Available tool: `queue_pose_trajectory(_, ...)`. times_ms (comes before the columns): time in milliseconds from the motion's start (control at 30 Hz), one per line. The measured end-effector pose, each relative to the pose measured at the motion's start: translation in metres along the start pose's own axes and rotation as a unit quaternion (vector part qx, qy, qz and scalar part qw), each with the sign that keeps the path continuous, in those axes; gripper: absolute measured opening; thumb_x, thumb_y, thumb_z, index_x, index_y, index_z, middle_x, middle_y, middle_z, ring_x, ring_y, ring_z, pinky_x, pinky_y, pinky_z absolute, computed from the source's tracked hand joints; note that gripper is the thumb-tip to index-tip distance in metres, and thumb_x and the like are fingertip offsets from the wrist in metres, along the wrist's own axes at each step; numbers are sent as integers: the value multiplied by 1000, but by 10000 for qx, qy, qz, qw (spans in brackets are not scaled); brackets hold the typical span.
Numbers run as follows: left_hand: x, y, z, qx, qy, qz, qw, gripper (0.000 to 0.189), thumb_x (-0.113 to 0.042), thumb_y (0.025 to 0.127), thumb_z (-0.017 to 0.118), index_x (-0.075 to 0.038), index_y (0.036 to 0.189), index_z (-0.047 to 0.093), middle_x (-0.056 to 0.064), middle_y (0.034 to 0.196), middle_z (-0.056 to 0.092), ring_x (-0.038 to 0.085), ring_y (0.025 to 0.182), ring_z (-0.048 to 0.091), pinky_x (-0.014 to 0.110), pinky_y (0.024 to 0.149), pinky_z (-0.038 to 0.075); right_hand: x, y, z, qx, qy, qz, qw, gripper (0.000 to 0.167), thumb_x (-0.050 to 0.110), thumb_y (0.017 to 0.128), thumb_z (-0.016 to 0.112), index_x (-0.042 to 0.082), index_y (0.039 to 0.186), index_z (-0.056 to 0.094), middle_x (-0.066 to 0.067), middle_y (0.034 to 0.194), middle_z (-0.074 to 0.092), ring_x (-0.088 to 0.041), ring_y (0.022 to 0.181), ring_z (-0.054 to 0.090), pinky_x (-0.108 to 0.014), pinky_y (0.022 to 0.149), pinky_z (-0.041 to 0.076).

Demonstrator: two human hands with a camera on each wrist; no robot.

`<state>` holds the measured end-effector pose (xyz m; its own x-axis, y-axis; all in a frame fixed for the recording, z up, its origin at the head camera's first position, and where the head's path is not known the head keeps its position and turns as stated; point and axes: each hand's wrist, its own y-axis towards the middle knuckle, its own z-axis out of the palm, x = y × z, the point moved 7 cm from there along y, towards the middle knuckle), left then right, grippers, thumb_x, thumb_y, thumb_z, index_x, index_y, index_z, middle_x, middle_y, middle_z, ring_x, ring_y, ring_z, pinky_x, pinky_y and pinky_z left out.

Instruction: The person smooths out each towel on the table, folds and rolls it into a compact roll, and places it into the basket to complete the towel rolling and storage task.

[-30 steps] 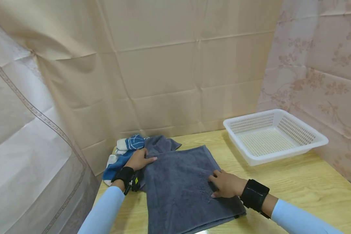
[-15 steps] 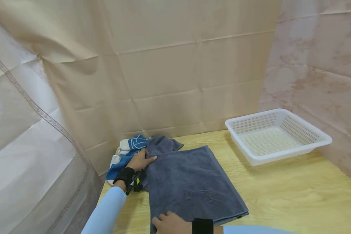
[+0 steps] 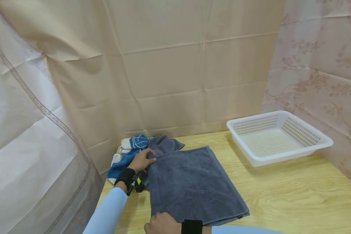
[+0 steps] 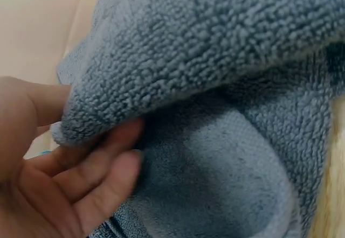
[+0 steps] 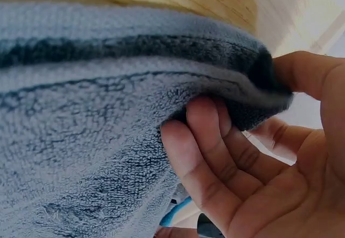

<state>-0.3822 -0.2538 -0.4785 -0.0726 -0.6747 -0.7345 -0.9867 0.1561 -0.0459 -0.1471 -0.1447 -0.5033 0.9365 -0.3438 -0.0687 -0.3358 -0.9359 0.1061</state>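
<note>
A grey towel (image 3: 190, 182), folded into layers, lies flat on the wooden table. At its far left corner my left hand (image 3: 141, 161) pinches the edge; the left wrist view shows the thumb on one side of the fold and the fingers (image 4: 102, 179) beneath it. My right hand (image 3: 162, 224) is at the near left corner, partly cut off by the frame's bottom. In the right wrist view its thumb (image 5: 302, 74) and fingers (image 5: 205, 135) hold the layered edge between them. The towel's lowest edge is hidden by the right hand and forearm.
Behind the left hand lie a crumpled grey cloth (image 3: 163, 143) and a blue and white cloth (image 3: 124, 162). A white perforated basket (image 3: 280, 154) stands at the back right of the table (image 3: 295, 191). Beige fabric (image 3: 175, 81) hangs along the back.
My right hand has moved from the towel's right part to its near left corner and grips it there. The left hand stays at the far left corner.
</note>
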Motion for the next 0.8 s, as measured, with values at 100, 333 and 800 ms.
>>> queue_pose_trajectory(100, -9, 8, -2, -326, 8, 178, 9993, 21, -14, 99, 70, -7, 119, 66, 13, 86, 61, 25, 59, 60, 39, 52, 55, -7, -2, -2, -30, 234, 170, 9996, 42, 44, 103, 59, 24, 67, 56, 11, 54, 36, 0, 42, 27, -14, 40, 24)
queue_pose_trajectory(333, -39, 23, -7, -513, -382, 437, 9970, 24, -16, 101, 68, -5, 122, 66, 7, 68, 56, 30, 51, 54, 48, 55, 53, -34, -24, -28, 278, 1583, 327, 9865, 19, 34, 101, 67, 17, 104, 74, 11, 84, 65, 7, 63, 51, -14, 53, 44)
queue_pose_trajectory(800, -149, 55, 40, 282, -2605, 988, 9600, 25, -11, 106, 59, -3, 127, 68, 21, 123, 65, 26, 85, 70, 41, 73, 61, -134, -201, -102, -779, 4790, 2323, 8429, 11, 6, 99, 65, 16, 102, 68, 5, 68, 62, -9, 55, 58, -24, 53, 48)
